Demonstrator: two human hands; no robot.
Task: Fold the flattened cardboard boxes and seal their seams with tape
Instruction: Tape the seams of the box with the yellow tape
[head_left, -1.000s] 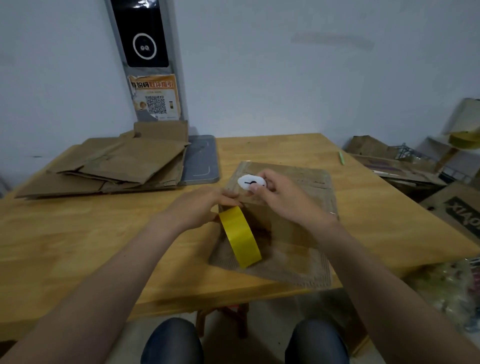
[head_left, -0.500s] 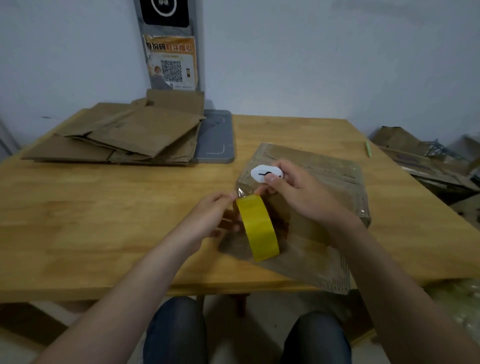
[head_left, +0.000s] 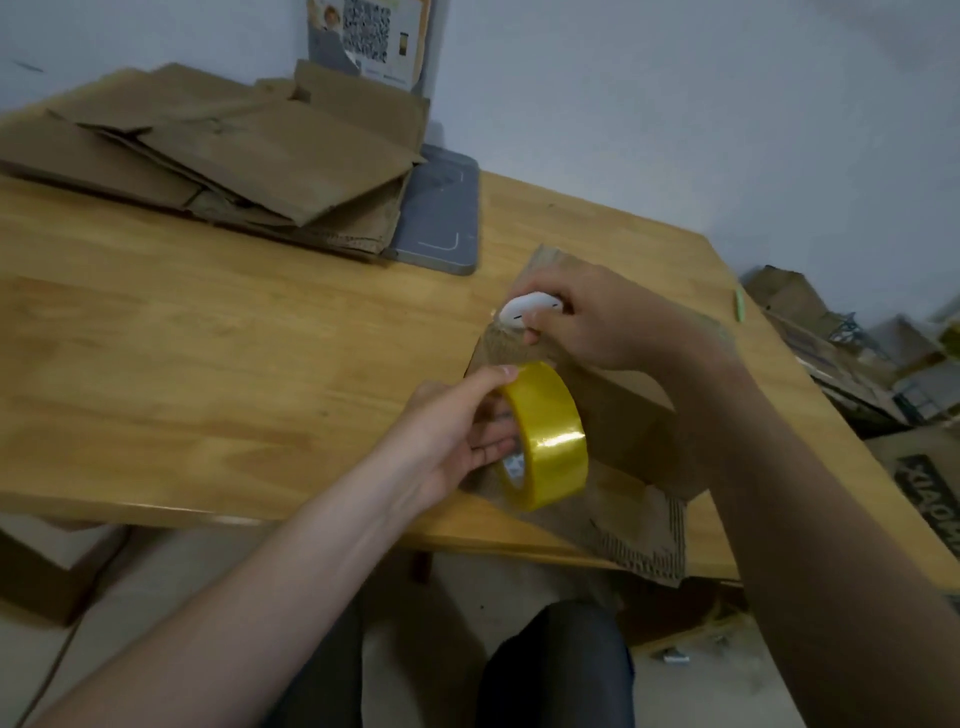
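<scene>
Gripping a roll of yellow tape (head_left: 550, 436) with the left hand (head_left: 452, 436), with the thumb pressed across the top of the rim and the fingers curled into the core. Holding the roll on edge at the left side of the folded cardboard box (head_left: 628, 410), over its near flap; not being able to tell whether touching the cardboard or hanging just above it.

Pinching a small white oval tool (head_left: 527, 309) in the right hand (head_left: 602, 322), with the fingers curled round it and the end with the dark slit pointing left, at the far left corner of the box. Showing a glossy strip between tool and roll, perhaps tape, too blurred for certainty. Reaching with the right forearm across the top of the box.

Working with the box lying on the near right part of the wooden table (head_left: 208, 364), with a corrugated flap jutting past the near edge.

Sitting at the table, with knees in dark trousers (head_left: 561, 665) showing below its edge. Facing, at the far left, a stack of flattened cardboard boxes (head_left: 234, 161) overlapping a grey board (head_left: 441, 218) on its right. Seeing a green pen (head_left: 739, 304) by the table's right edge and more cartons (head_left: 930, 467) on the floor beyond.
</scene>
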